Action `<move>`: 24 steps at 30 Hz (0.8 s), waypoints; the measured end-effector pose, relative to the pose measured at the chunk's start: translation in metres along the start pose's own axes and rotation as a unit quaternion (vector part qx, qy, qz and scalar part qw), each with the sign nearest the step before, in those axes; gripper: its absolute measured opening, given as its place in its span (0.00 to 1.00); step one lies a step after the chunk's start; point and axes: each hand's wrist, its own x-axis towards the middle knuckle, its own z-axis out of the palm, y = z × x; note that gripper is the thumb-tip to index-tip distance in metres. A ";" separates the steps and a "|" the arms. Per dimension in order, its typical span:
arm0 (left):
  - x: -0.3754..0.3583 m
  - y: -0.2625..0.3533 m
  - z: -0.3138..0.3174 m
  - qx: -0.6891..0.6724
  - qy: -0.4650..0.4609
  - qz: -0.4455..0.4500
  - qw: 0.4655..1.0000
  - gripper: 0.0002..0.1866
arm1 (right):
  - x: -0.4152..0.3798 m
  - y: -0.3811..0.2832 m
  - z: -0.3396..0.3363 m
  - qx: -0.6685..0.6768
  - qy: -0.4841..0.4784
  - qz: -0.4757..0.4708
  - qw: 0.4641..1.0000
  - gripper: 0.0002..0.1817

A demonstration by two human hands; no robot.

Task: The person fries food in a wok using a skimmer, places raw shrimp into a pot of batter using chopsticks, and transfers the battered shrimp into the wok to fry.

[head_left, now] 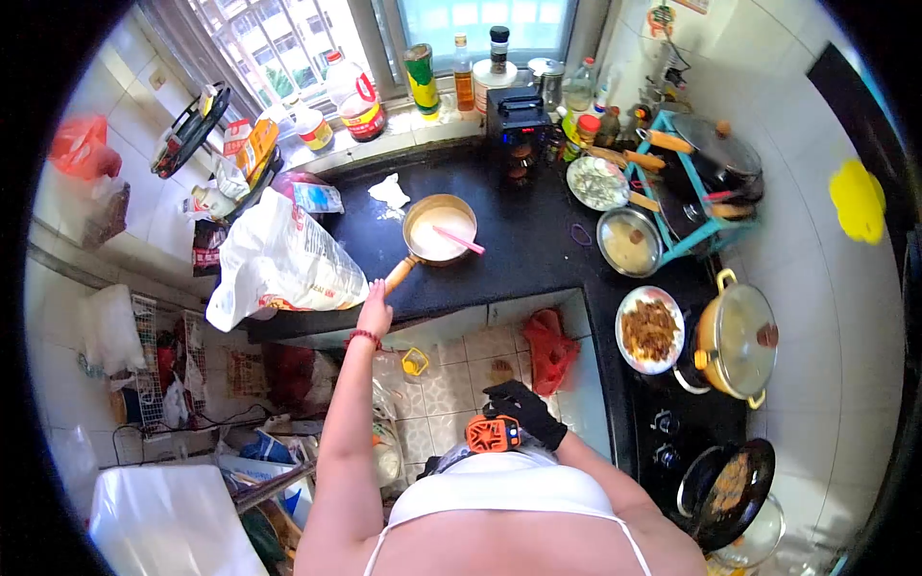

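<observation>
My left hand (376, 309) reaches to the counter, at the end of the wooden handle of a small pan (421, 216). Its fingers look closed around the handle end. White contents and a pink utensil (459, 240) are in the pan. Left of the hand, close to it, lies a large white plastic bag (288, 264) with red print. My right hand (523, 411), in a black glove, is low in front of my body, beside an orange and black device (493, 434) at my waist. Its fingers are hard to make out against the dark glove.
A dark counter (538, 259) curves round. On the right are a plate of brown food (651, 329), a yellow pot (738, 341), a black frying pan (732, 488) and a turquoise rack (663, 230). Bottles (360, 101) line the windowsill. A red bag (550, 355) lies below the counter.
</observation>
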 end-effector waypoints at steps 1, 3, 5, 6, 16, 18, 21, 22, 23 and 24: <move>0.015 -0.005 0.007 0.003 -0.033 -0.042 0.999 0.33 | 0.010 -0.007 -0.014 -0.046 -0.004 -0.016 0.999 0.15; 0.031 0.012 0.003 0.028 -0.102 -0.113 0.988 0.32 | 0.030 -0.025 -0.035 -0.097 -0.007 -0.021 0.995 0.15; 0.043 0.027 -0.003 0.004 -0.148 -0.151 0.977 0.26 | 0.049 -0.022 -0.049 -0.107 -0.008 0.002 0.994 0.15; 0.050 0.030 -0.004 -0.035 -0.214 -0.184 0.959 0.23 | 0.058 -0.020 -0.054 -0.095 -0.013 0.016 0.995 0.15; 0.031 0.059 0.065 -0.424 -0.155 -0.334 0.827 0.11 | 0.109 -0.046 -0.078 -0.135 -0.021 0.030 0.990 0.15; 0.026 0.061 0.063 -0.388 -0.149 -0.317 0.853 0.11 | 0.111 -0.047 -0.074 -0.146 -0.018 0.025 0.989 0.15; 0.010 0.071 0.047 -0.354 -0.142 -0.301 0.874 0.11 | 0.107 -0.045 -0.069 -0.218 -0.020 -0.033 0.975 0.15; 0.003 0.078 0.034 -0.355 -0.153 -0.294 0.874 0.11 | 0.104 -0.036 -0.065 -0.253 -0.007 -0.085 0.964 0.16; -0.004 0.083 0.021 -0.356 -0.165 -0.286 0.874 0.11 | 0.101 -0.025 -0.061 -0.287 0.008 -0.137 0.948 0.16; -0.011 0.085 0.013 -0.354 -0.177 -0.277 0.875 0.11 | 0.102 -0.010 -0.059 -0.268 0.053 -0.099 0.957 0.17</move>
